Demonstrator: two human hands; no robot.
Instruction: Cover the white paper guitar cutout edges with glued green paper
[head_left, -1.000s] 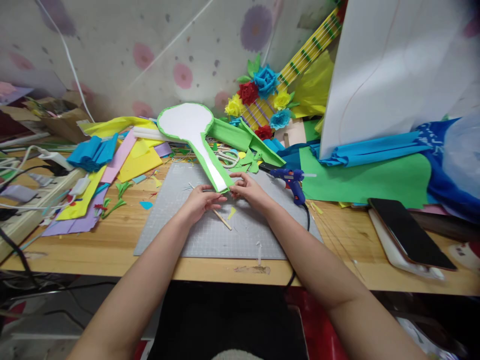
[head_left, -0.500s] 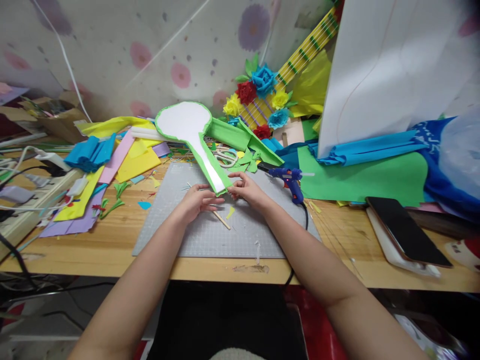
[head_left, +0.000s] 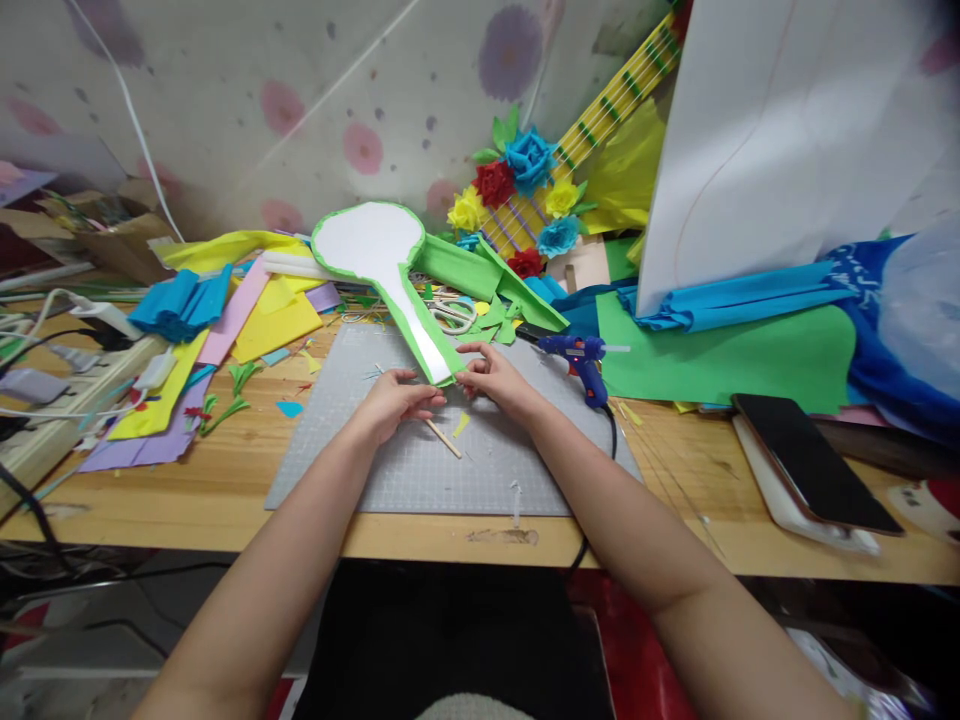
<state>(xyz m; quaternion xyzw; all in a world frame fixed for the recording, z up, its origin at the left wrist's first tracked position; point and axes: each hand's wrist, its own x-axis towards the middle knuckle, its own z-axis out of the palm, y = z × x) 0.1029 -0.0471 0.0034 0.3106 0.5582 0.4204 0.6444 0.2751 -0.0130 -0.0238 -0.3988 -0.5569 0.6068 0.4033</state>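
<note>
A white paddle-shaped board (head_left: 369, 240), edged all round with green crepe paper, lies with its round head away from me and its handle pointing toward me. At the handle's right bottom corner, my right hand (head_left: 495, 380) pinches the green edging between thumb and fingertips. My left hand (head_left: 394, 402) is at the handle's bottom end, its thumb and fingers drawn together on the green edge; the fingertips partly hide what they pinch. Beneath the left fingers a thin wooden stick (head_left: 444, 440) lies on the grey cutting mat (head_left: 480, 485), beside a yellow paper scrap (head_left: 460, 425).
A blue glue gun (head_left: 577, 350) with a black cord lies right of my hands. Scissors (head_left: 454, 316) and green scraps sit behind the handle. Colourful crepe paper (head_left: 277, 325) and a power strip (head_left: 75, 400) are left; a phone (head_left: 814, 460) lies right. A flowered paper guitar (head_left: 517, 215) leans behind.
My left hand's spread fingers have drawn together at the handle's end. My right hand and the paddle-shaped board have stayed in nearly the same place.
</note>
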